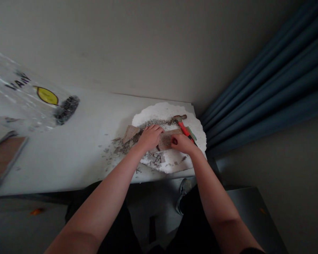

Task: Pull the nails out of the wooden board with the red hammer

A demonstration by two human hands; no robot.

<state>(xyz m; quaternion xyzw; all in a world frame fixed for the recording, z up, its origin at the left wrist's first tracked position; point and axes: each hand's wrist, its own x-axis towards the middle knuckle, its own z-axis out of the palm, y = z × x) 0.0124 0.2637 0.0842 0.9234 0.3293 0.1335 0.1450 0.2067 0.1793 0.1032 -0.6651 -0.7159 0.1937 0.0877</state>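
My left hand point(150, 137) lies with fingers stretched out at the left edge of a flat brown sheet point(165, 141), beside grey rubble point(155, 158). Curled over the sheet's right part is my right hand point(182, 143), closed; what its fingers hold, if anything, is hidden. Beneath all this is a rough-edged white slab point(198, 123). A claw hammer point(184, 127) with a red and black handle rests on it, just beyond my right hand. Another brown piece point(131, 133) sits left of my left hand among the crumbs.
A clear plastic bag point(29, 88) with a yellow print and dark contents stands on the white table point(90, 148) at left. Near it lies a brown board point(5, 158). The wall is behind; a blue curtain point(270, 77) hangs close on the right.
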